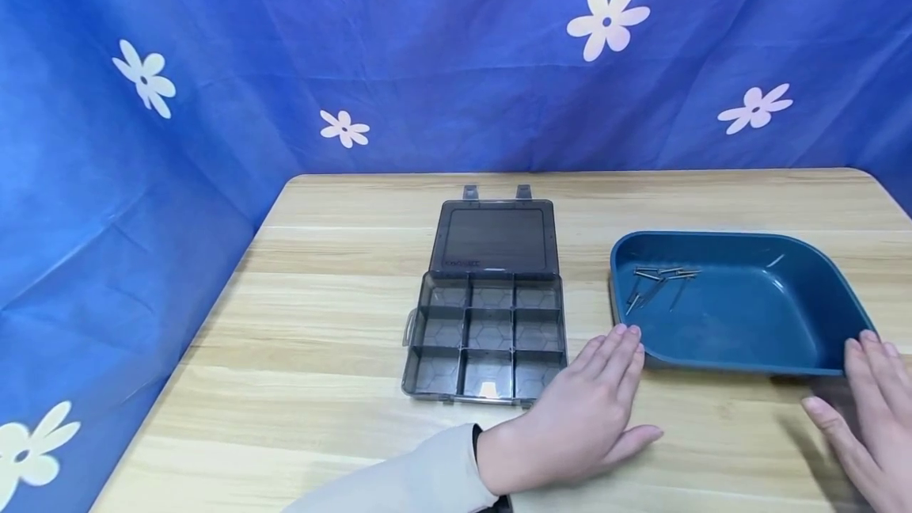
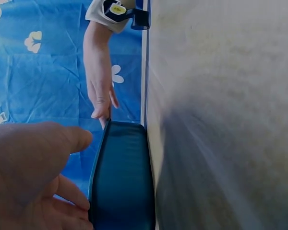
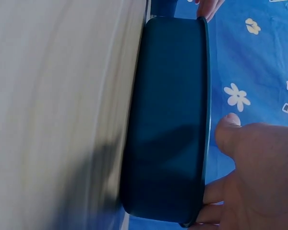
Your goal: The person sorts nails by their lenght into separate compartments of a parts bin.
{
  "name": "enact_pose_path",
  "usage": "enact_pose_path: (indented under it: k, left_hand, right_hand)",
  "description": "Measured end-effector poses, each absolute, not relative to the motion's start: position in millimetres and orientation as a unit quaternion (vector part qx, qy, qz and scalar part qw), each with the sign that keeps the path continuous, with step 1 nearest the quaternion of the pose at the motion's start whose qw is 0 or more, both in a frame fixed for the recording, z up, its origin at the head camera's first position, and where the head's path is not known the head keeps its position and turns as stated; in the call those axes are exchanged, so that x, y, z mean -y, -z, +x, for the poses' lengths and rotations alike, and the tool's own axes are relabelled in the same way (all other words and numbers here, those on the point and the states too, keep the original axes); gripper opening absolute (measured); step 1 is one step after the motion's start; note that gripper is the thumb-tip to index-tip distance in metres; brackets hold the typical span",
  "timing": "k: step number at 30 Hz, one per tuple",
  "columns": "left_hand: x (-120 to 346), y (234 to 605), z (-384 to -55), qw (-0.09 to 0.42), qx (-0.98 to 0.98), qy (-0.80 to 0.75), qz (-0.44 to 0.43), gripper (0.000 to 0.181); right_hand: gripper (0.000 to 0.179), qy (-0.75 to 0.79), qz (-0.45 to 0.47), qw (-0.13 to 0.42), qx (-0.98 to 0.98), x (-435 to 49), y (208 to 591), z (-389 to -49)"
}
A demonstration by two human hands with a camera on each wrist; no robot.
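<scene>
A dark teal plastic bin (image 1: 741, 331) stands on the table at the right, with several thin metal screws or nails (image 1: 659, 275) lying at its left end. My left hand (image 1: 580, 410) has its fingers straight and close together, their tips at the bin's front left corner. At the front right corner, the fingers of my right hand (image 1: 879, 418) touch the rim, with the thumb spread apart. In the left wrist view the bin's outer wall (image 2: 122, 177) shows beside the left hand (image 2: 33, 172). The right wrist view has the right hand (image 3: 254, 177) by the rim.
A grey see-through compartment box (image 1: 488, 331) lies to the left of the bin, its lid (image 1: 496, 236) folded back. My left forearm (image 1: 413, 473) passes in front of this box. A blue flowered cloth (image 1: 456, 62) hangs behind and to the left of the wooden table (image 1: 299, 323).
</scene>
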State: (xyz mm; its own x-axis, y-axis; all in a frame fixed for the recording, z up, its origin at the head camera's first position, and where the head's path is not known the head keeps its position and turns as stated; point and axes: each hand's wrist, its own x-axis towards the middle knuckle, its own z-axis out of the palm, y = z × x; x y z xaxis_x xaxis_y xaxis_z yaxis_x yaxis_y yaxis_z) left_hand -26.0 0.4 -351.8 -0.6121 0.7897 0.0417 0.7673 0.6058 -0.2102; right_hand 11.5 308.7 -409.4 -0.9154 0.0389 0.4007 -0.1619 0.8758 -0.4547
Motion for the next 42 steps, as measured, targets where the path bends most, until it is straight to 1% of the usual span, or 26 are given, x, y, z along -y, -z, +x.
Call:
enact_pose_path:
  k: [3, 7, 11, 14, 21, 28, 30, 32, 36, 38, 40, 42]
  left_hand:
    - [4, 351, -23, 0.061, 0.891, -0.082, -0.443, 0.072]
    - [8, 351, -19, 0.062, 0.887, -0.081, -0.451, 0.072]
    - [11, 352, -17, 0.075, 0.884, -0.081, -0.454, 0.071]
    - [12, 352, -16, 0.083, 0.882, -0.081, -0.456, 0.071]
    - [14, 354, -13, 0.105, 0.879, -0.079, -0.459, 0.071]
    - [15, 354, -13, 0.101, 0.878, -0.077, -0.461, 0.070]
    - [15, 353, -13, 0.094, 0.879, -0.072, -0.462, 0.070]
    - [16, 351, -14, 0.075, 0.880, -0.058, -0.465, 0.069]
    - [22, 341, -21, 0.000, 0.888, -0.002, -0.460, 0.070]
    - [28, 335, -28, -0.027, 0.894, 0.023, -0.446, 0.071]
    - [37, 331, -38, -0.035, 0.903, 0.047, -0.425, 0.072]
    - [50, 329, -51, -0.022, 0.910, 0.069, -0.409, 0.072]
  right_hand:
    - [0.064, -0.244, 0.033, 0.216, 0.945, -307, 411, 14]
    - [0.063, -0.247, 0.038, 0.248, 0.936, -303, 414, 19]
    - [0.065, -0.261, 0.054, 0.285, 0.921, -300, 416, 22]
    - [0.064, -0.264, 0.060, 0.297, 0.916, -299, 416, 22]
    - [0.066, -0.263, 0.070, 0.306, 0.912, -298, 416, 23]
    - [0.054, -0.267, 0.056, 0.283, 0.920, -299, 414, 28]
    - [0.053, -0.270, 0.059, 0.281, 0.919, -300, 414, 28]
    - [0.052, -0.275, 0.063, 0.279, 0.918, -301, 413, 28]
    - [0.055, -0.273, 0.060, 0.245, 0.929, -304, 408, 26]
    - [0.056, -0.264, 0.072, 0.236, 0.932, -306, 401, 21]
    - [0.058, -0.250, 0.088, 0.223, 0.938, -305, 391, 12]
    - [0.057, -0.233, 0.109, 0.211, 0.943, -302, 380, 1]
